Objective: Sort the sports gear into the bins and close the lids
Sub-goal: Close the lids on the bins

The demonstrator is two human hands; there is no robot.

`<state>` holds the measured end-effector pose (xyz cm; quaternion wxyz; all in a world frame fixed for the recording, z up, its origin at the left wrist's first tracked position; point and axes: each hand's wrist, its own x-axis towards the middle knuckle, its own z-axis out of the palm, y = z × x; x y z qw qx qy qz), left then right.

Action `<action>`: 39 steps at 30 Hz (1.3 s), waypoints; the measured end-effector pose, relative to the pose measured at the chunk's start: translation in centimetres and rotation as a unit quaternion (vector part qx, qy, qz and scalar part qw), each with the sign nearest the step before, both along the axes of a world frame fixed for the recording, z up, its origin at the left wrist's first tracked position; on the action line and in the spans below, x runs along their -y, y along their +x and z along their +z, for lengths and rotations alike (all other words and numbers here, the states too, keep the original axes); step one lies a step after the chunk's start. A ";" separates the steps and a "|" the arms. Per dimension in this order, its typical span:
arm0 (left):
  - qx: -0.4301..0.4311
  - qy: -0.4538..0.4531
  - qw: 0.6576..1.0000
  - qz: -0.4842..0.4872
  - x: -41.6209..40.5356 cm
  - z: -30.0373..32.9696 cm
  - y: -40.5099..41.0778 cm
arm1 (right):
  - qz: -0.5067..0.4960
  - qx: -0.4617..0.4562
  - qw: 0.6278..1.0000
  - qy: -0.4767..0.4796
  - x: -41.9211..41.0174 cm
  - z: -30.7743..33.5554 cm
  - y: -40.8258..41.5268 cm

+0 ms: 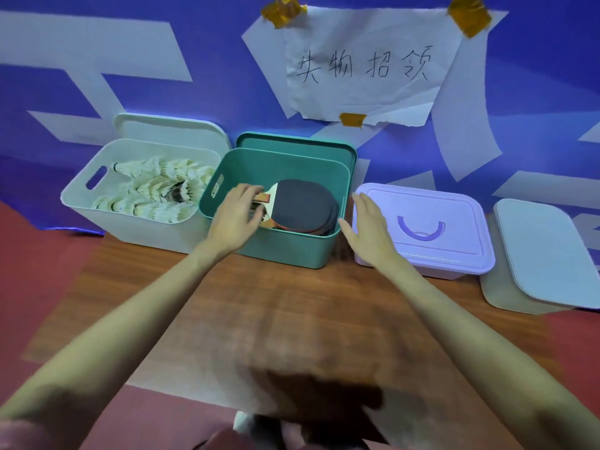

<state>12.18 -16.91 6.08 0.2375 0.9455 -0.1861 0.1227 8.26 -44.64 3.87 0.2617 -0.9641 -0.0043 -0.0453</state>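
Head view, looking down at a wooden desk w/ four bins in a row against a blue wall.

Far left: white bin, open, full of shuttlecocks; its lid stands propped behind it. Next: green bin, open, holding several table tennis paddles stacked flat, dark rubber up; green lid leans upright behind. Then a lilac bin, lid on, handle flat. Far right: a pale bin, lid on.

Left hand reaches into the green bin, fingers curled over the paddle handles, gripping or nudging them; can't tell which. Right hand is open, palm flat, holding nothing, between the green and lilac bins, beside the green bin's right wall.

Sorting looks done, approx; two lids left to close. To do this step well: settle handles below the rim so nothing sticks up, steady the bin w/ the open hand, then bring the lid forward from behind and press all edges down evenly.
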 end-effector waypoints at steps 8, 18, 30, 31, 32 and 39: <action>-0.085 0.065 0.994 0.015 -6.2 1.9 13.2 | -0.108 -0.008 0.990 -0.090 -5.6 1.0 8.3; -0.134 0.130 0.982 0.021 -8.3 -1.4 18.8 | -0.220 -0.159 0.950 -0.155 -6.5 -2.2 9.7; -0.107 0.115 0.988 0.014 -8.3 -2.3 18.8 | -0.209 -0.180 0.948 -0.159 -5.8 -1.5 9.2; -0.102 0.112 0.988 0.011 -8.4 -2.4 18.8 | -0.209 -0.179 0.948 -0.161 -5.7 -1.5 9.3; -0.100 0.108 0.989 0.007 -8.5 -2.5 18.7 | -0.209 -0.178 0.947 -0.165 -5.6 -1.6 9.3; -0.103 0.109 0.989 -0.001 -8.5 -3.0 18.1 | -0.198 -0.180 0.947 -0.180 -4.9 -1.9 9.2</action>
